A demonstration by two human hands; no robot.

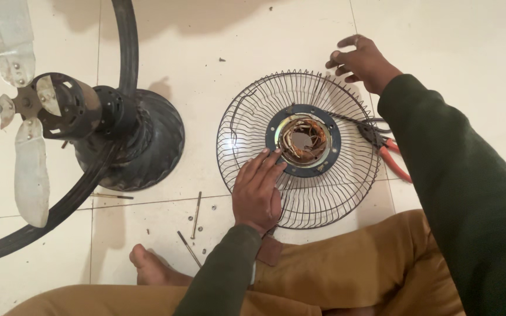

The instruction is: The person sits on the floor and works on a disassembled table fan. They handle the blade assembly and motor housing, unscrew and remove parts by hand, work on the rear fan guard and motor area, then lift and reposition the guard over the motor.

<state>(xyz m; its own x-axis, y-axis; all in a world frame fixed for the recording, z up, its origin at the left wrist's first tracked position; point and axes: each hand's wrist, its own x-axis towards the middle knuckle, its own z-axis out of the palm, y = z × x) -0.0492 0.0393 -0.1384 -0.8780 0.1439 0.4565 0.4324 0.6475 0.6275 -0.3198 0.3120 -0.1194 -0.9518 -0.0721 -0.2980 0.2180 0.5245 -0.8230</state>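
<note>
A home floor used for repair: pale tiled floor (pixel 253 47), dismantled fan (pixel 89 123), loose screws (pixel 196 215).

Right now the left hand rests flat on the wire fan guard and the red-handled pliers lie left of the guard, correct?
Not quite. In the head view the left hand rests on the wire fan guard, but the red-handled pliers lie at its right edge.

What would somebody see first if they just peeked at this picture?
Probably the round wire fan guard lying flat on the tiled floor, with a motor part full of copper wire in its middle. The left hand rests on its near side. Far left stands the dark fan body with pale blades.
</note>
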